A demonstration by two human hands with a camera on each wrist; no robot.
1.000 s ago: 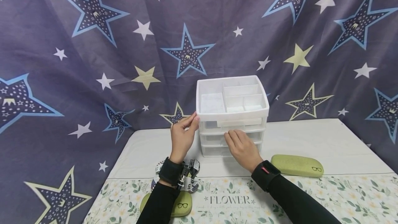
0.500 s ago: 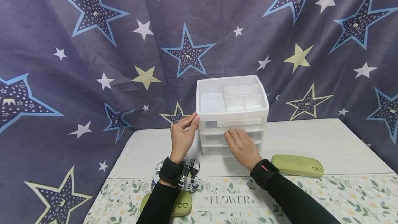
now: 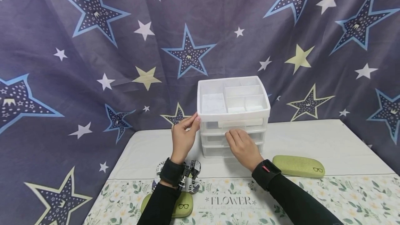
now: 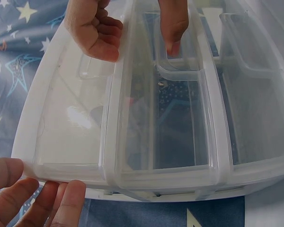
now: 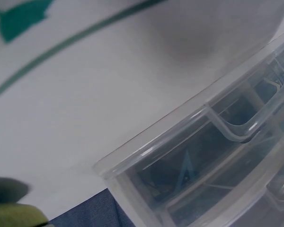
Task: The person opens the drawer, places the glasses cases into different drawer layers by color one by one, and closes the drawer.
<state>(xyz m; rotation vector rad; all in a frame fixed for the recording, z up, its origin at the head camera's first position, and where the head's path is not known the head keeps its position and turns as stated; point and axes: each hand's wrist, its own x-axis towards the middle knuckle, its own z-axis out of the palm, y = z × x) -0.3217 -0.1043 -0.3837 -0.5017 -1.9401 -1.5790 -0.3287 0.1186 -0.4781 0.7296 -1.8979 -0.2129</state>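
Note:
A white drawer unit (image 3: 232, 115) with clear drawers and a divided top tray stands upright at the table's back. My left hand (image 3: 183, 138) holds its front left corner just under the tray rim; in the left wrist view its fingertips (image 4: 68, 198) touch the unit's side edge. My right hand (image 3: 243, 147), fingers curled, grips at the front of the middle drawer (image 4: 180, 127). There the right thumb (image 4: 174, 28) lies over that drawer's handle, with the other fingers bent beside the top drawer (image 4: 68, 118). The drawers look pushed in. The right wrist view shows no clear fingers.
A green glasses case (image 3: 298, 166) lies right of the unit. Another green glasses case (image 3: 184, 206) lies partly under the left forearm, near a black-and-white printed item (image 3: 192, 180) that the wrist half hides. Behind hangs a star-patterned curtain (image 3: 225, 27).

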